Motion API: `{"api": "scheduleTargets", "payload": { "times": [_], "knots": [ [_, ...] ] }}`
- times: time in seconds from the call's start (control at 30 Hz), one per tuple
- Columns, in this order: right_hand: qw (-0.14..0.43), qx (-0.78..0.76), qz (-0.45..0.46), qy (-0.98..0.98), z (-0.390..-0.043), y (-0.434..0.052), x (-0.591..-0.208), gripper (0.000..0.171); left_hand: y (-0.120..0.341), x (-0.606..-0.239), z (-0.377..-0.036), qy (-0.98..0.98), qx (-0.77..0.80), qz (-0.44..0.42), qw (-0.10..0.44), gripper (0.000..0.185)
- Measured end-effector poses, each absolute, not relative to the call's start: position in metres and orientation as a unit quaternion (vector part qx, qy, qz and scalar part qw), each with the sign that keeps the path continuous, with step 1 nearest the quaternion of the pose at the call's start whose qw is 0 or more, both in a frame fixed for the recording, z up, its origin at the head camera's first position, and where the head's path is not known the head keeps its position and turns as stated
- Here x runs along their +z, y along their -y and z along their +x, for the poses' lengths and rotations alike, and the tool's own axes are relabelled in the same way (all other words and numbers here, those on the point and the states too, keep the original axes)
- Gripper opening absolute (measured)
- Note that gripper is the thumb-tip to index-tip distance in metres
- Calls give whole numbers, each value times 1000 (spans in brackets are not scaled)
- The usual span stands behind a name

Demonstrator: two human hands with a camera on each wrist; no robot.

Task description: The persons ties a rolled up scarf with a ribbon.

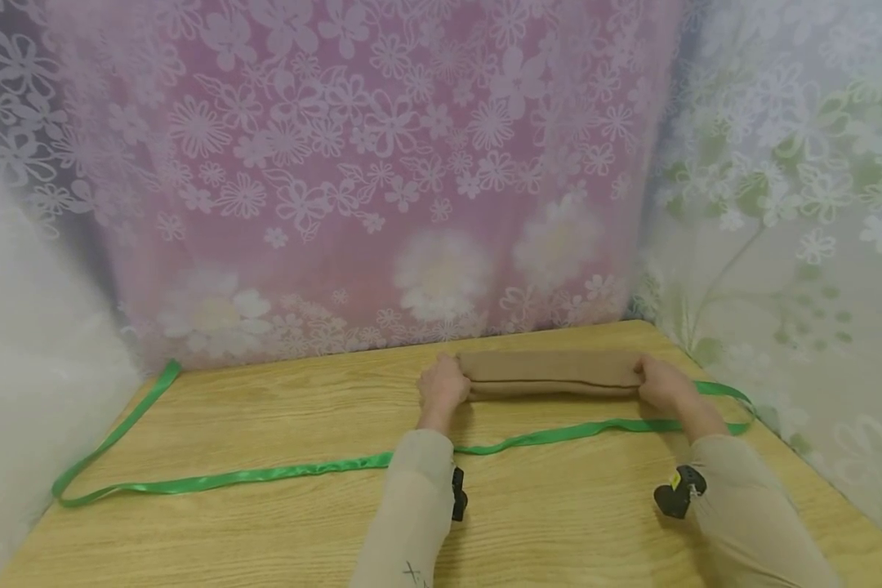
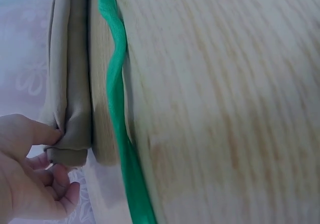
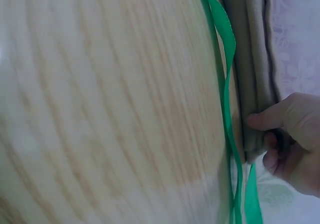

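**Both hands hold the folded cloth at its ends**

The folded beige cloth lies near the far right corner of the wooden table. The left hand pinches its left end and the right hand pinches its right end. The cloth looks soft and light, so holding both ends seems best to keep the layers together. A green ribbon lies just beside it.

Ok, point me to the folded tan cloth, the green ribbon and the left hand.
folded tan cloth (image 1: 551,371), head view, middle of its top.
green ribbon (image 1: 265,474), head view, its long near run.
left hand (image 1: 443,384), head view, its back.
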State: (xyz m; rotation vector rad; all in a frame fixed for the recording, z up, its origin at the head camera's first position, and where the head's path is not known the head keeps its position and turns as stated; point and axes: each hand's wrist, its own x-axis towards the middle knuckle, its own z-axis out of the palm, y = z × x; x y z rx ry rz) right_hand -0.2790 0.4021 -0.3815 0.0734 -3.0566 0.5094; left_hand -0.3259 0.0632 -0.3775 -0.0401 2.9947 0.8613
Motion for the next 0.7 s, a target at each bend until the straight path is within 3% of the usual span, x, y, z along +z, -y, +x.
{"api": "scheduleTargets", "payload": {
  "times": [0.3, 0.53, 0.7],
  "knots": [
    [119, 129, 90, 980, -286, -412, -377, 30, -62, -373, -330, -963, 268, 10, -36, 8],
    [184, 89, 143, 968, -285, -412, -370, 32, -58, -368, -331, -963, 267, 11, -33, 23],
    [195, 78, 148, 966, -281, -408, -365, 33, -56, -366, -332, -966, 258, 10, -28, 30]
  ]
}}
